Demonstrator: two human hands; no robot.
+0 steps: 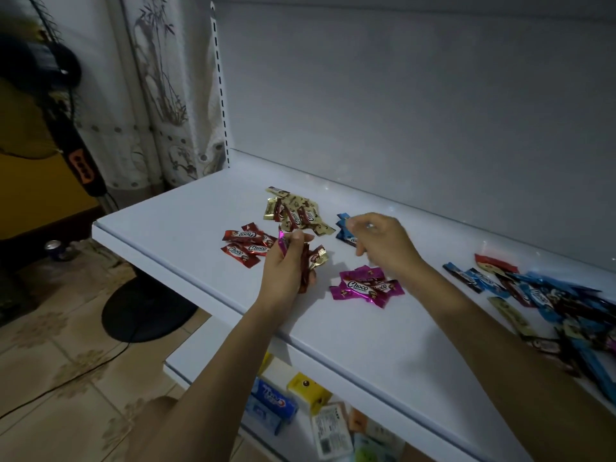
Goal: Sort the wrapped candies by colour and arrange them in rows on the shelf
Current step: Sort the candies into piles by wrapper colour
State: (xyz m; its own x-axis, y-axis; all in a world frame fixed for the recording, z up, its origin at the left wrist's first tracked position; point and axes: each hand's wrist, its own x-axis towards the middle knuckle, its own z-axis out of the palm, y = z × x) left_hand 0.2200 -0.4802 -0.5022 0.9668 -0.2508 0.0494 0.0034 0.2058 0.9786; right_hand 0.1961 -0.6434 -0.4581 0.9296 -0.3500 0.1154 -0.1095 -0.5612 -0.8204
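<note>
Wrapped candies lie in small heaps on the white shelf [186, 215]. Red candies [245, 248] sit at the left, gold candies [293, 211] behind them, magenta candies [365, 286] at the front middle. My left hand [286, 265] is shut on a bunch of candies, a magenta one and a gold one showing. My right hand [380, 241] hovers over the blue candies [345, 228], fingers curled at a blue wrapper; whether it grips it is unclear. A mixed unsorted pile [550, 305] spreads at the right.
The shelf's grey back panel [416, 111] rises behind. A lower shelf holds boxed goods [300, 398]. A standing fan's black base [146, 315] and cable sit on the tiled floor at the left, beside a curtain [160, 95].
</note>
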